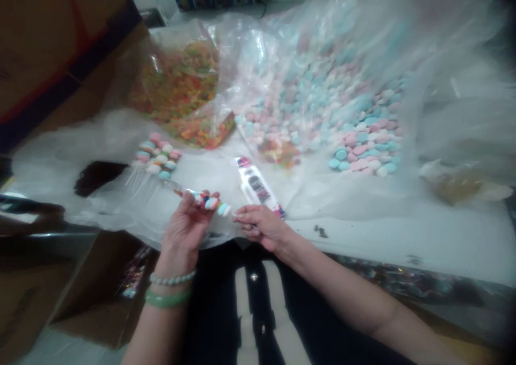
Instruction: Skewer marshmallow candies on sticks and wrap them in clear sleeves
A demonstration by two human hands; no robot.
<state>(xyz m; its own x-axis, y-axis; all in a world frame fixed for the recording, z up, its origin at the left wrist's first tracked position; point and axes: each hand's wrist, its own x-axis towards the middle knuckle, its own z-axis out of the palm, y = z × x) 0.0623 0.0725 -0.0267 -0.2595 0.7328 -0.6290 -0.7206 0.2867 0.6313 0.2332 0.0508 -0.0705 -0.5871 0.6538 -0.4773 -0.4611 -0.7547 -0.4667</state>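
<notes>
My left hand [189, 220] is closed around a candy skewer [213, 202], a row of pink, blue and white sweets that seems to be in a clear printed wrapper. At its right end, the fingers of my right hand [260, 224] pinch what looks like the skewer's white stick. Just beyond the right hand lies a flat stack of printed wrappers [258, 185], white with dark and pink print. Several finished candy skewers [159, 158] lie bunched to the left, their white sticks pointing down and left.
Behind the hands, a clear bag of orange and green gummies [181, 96] lies open beside a large plastic bag of pastel sweets [363, 144]. Loose gummies [280, 152] sit between them. A cardboard box [52, 48] stands far left; another box [97, 290] sits below the table edge.
</notes>
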